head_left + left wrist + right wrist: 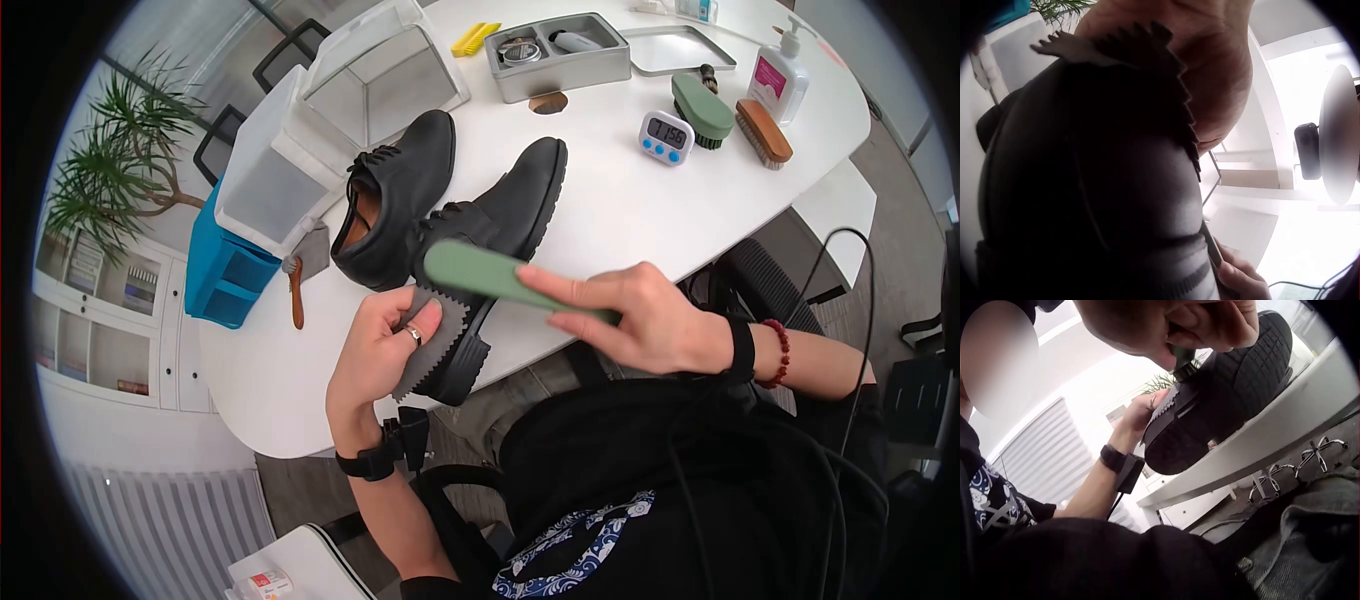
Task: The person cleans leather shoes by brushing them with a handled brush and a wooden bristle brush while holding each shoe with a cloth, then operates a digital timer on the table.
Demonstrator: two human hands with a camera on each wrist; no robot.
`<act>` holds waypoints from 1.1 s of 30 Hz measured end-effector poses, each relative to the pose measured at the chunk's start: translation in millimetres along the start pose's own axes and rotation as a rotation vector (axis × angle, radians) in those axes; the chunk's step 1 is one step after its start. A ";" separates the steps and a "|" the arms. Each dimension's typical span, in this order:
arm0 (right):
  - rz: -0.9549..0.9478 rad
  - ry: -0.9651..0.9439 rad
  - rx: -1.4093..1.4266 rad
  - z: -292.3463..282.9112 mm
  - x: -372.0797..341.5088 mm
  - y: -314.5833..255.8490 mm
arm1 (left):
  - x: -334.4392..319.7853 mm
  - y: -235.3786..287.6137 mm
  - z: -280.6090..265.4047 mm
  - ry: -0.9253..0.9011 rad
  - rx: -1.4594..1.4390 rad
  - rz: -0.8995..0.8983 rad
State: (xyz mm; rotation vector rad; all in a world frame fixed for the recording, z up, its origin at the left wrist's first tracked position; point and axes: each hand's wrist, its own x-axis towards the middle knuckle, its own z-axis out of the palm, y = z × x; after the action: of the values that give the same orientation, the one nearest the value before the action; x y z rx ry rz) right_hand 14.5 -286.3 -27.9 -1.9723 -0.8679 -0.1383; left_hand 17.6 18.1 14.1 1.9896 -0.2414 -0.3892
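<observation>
A black leather lace-up shoe [505, 205] is tilted at the table's near edge, heel toward the person, its ridged sole [1250, 381] facing the right wrist camera. At its heel, my left hand [378, 345] grips the shoe through a grey zigzag-edged cloth [436, 345], the ringed thumb on top of the cloth. My right hand [640, 315] holds a green-backed brush [485, 270] across the shoe behind the laces. Its dark bristles [1185, 372] are right at the leather in the right wrist view. The matching shoe [395, 200] stands just to the left.
Behind the shoes are clear-fronted white boxes [375, 85] and a metal tin [560, 60]. Toward the right stand a timer [666, 138], another green brush [703, 108], a wooden brush [763, 133] and a pump bottle [780, 80]. A small wooden-handled brush [295, 295] lies left, beside a blue holder [230, 270].
</observation>
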 end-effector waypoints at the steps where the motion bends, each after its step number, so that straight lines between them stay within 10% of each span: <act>1: 0.039 -0.078 -0.024 -2.5 -2.6 -5.5 | 0.7 -0.3 0.4 0.009 -0.018 0.008; 15: -0.044 -0.008 -0.133 2.5 -1.4 4.4 | -1.1 -0.9 1.0 0.012 0.021 0.020; 20: 0.344 0.067 -0.242 -33.0 26.7 7.9 | -1.3 6.4 3.6 0.001 0.052 -0.004; 27: 0.084 -0.118 0.038 3.6 -13.8 -15.9 | -3.7 18.7 15.0 0.083 0.086 -0.022; 33: 0.212 0.159 -0.263 -27.2 20.2 21.0 | -3.0 18.2 13.3 0.083 0.050 -0.020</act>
State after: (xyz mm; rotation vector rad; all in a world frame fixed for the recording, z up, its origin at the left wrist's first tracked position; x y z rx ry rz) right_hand 49.3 -304.0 -19.6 -2.2492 -0.5559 -0.2941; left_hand 9.9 0.1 25.6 2.0533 -0.1805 -0.3157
